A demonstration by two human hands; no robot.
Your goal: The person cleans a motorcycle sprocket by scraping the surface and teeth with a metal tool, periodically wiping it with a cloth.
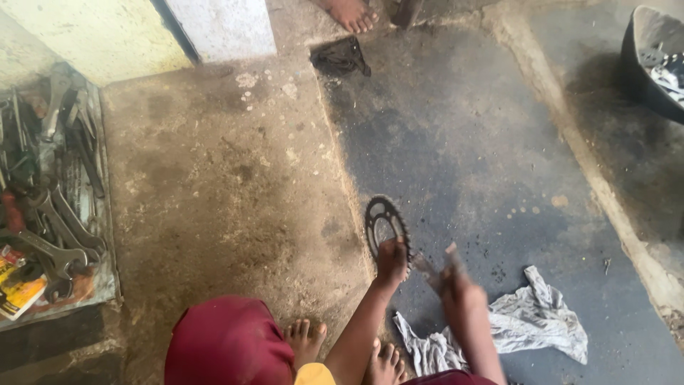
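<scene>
Holding sprocket [385, 227] upright in left hand [392, 261] grip, right hand [456, 285] clenching blurred tool [434, 269], rag [524, 322] beneath.

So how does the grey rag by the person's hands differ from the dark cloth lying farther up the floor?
The grey rag is pale, large and spread out in crumpled folds beside the right hand; the dark cloth is almost black, smaller and bunched into a heap. The grey rag lies close to the sprocket held by the left hand, while the dark cloth sits alone. Both lie on the floor.
</scene>
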